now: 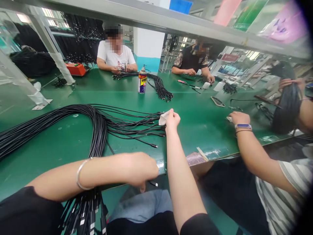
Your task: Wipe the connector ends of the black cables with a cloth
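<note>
My right hand pinches a white cloth wipe above the green workbench, close to the fanned ends of a long bundle of black cables. My left hand lies closed at the bench's front edge, with a small black cable connector showing beneath it. Further black cable ends hang below the edge under my left forearm. Whether that hand grips the cable is partly hidden.
A co-worker's striped sleeve and hand reach in at right, beside a hanging black cable bundle. Two seated people work across the bench, near a spray can and another cable bundle. A shelf rail runs overhead.
</note>
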Action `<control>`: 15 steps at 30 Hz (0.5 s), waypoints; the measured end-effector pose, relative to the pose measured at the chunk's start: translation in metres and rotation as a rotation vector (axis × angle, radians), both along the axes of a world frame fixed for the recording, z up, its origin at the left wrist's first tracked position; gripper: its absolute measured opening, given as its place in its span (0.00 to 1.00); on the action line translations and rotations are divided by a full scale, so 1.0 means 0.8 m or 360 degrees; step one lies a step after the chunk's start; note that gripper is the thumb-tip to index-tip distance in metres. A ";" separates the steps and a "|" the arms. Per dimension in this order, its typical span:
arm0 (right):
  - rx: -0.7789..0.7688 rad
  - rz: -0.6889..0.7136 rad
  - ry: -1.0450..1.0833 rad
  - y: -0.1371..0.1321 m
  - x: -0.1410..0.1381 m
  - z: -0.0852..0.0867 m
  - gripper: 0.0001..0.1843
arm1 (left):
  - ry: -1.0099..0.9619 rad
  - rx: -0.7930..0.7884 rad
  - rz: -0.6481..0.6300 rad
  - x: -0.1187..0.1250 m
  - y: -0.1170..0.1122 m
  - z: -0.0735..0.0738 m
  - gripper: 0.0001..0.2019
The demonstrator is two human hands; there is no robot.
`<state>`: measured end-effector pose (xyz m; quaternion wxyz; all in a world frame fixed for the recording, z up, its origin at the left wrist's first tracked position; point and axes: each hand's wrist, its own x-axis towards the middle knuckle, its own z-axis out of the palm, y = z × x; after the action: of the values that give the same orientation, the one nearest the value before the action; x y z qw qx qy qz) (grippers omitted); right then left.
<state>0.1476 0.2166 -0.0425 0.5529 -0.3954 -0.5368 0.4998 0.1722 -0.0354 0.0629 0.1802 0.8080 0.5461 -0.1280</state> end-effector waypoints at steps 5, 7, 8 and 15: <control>-0.0159 -0.0129 0.0096 -0.002 0.001 0.006 0.17 | 0.0141 0.0164 -0.0149 0.032 -0.006 -0.018 0.05; -0.0195 -0.0123 0.0222 -0.004 0.003 0.013 0.17 | -0.0141 0.0129 -0.0074 0.008 0.004 -0.004 0.03; -0.0214 -0.0082 0.0333 -0.006 0.005 0.018 0.18 | -0.0358 0.0040 -0.0022 -0.009 0.011 0.003 0.06; -0.0303 0.0904 0.0901 -0.038 0.011 0.049 0.19 | -0.1803 0.0911 0.1121 -0.121 0.072 -0.030 0.17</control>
<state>0.1565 0.1863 -0.0032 0.4797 -0.1278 -0.4028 0.7690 0.0757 0.0225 0.0393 0.2473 0.5420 0.6088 0.5239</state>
